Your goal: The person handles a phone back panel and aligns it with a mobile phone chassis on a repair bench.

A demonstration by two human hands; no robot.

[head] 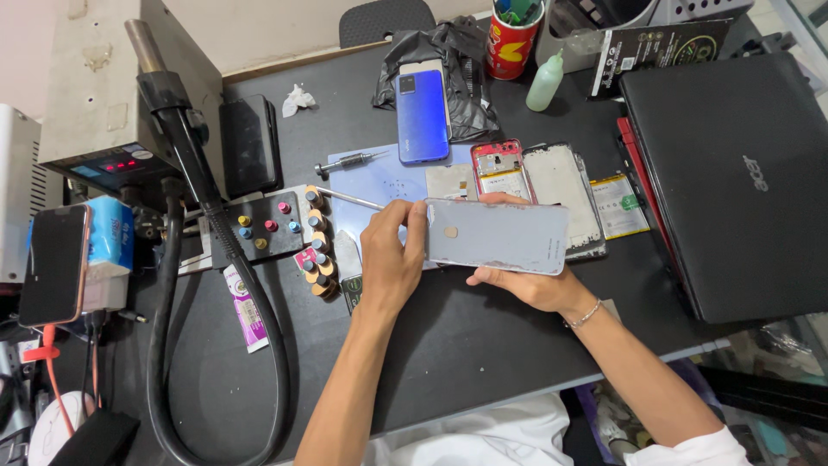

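- The grey phone back cover (498,235) is held flat above the middle of the dark workbench (448,345), its outer face turned up toward the head camera, apparently so it can be looked over.
- The right hand (526,285) grips it from beneath, thumb on the near long edge and fingertips showing over the far edge.
- The left hand (390,259) pinches the cover's left end, thumb pressed on top beside the small round fingerprint recess, which steadies it.
- Just behind the cover lie an opened red-framed phone (500,170), a white display frame (562,192) and a flat battery (619,205), laid side by side.
- A blue phone (423,115) rests on black plastic toward the far edge.
- A screwdriver (349,161) and a metal pry tool (349,199) lie on a pale mat, close to the left hand.
- A closed black laptop (733,181) fills the right edge.
- A hot-air hose (216,259) loops across the left side, near a bit holder (266,226).
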